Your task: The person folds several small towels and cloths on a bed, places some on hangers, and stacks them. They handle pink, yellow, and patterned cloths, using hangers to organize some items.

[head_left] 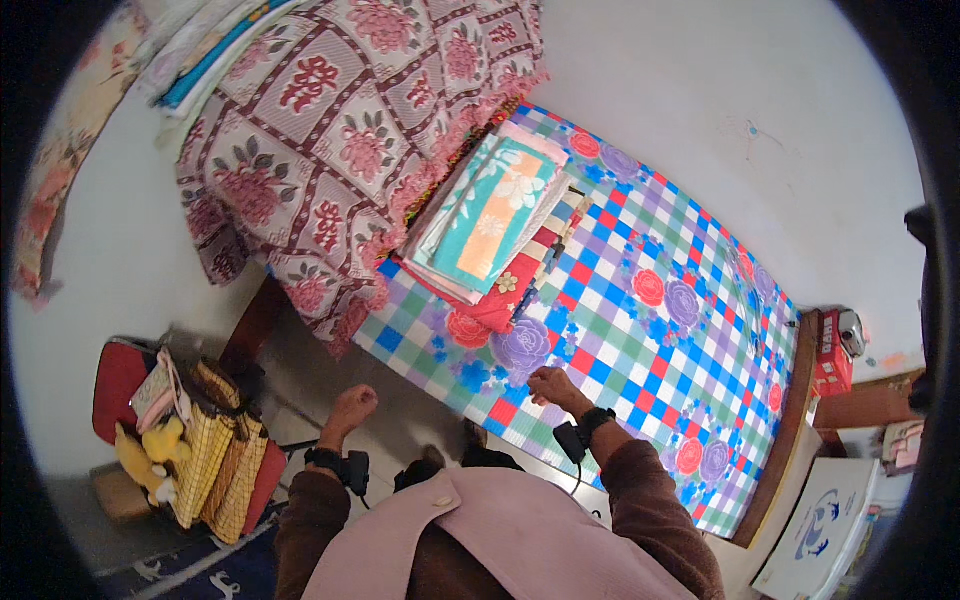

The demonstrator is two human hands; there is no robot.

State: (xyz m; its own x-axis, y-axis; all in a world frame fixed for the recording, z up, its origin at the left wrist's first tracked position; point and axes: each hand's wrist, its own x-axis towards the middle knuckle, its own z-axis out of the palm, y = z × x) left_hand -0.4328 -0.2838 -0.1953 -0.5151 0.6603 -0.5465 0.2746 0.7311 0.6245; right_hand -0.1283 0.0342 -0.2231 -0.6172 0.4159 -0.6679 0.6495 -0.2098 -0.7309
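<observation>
Low over the gap beside the bed, my left hand [354,406] hangs with its fingers curled together, and nothing shows in it. My right hand [557,389] is at the near edge of the bed, above the checked, flowered bed sheet [640,345]; its fingers are curled in and I see no object in them. Whether it touches the sheet I cannot tell. Further off on the bed lies a stack of folded cloths [505,215], with a teal, peach and white one on top and a red patterned one [507,292] sticking out beneath.
A maroon floral cover with a pink fringe [340,130] drapes over a heap at the far left. At lower left, yellow checked bags [215,450] and a yellow soft toy [150,455] rest on a red chair [115,390]. A red box [832,355] and white case [820,525] stand right.
</observation>
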